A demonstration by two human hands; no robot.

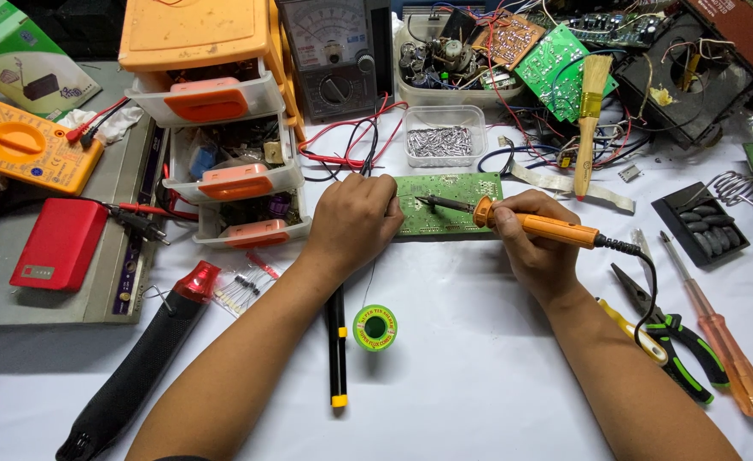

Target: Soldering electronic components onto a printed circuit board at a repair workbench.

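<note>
Head view: an orange soldering iron (538, 225) is gripped like a pen in the right hand (537, 243), its tip laid on the green circuit board (450, 202) at mid-table. The left hand (355, 220), fingers curled, pins the board's left edge. Steadiness is best kept with both wrists rested on the table (479, 376).

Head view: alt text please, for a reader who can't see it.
A right hand holds an orange soldering iron tip-down over a green circuit board that the left hand steadies. Solder spool, pliers and a parts drawer unit lie around on the white table.
</note>
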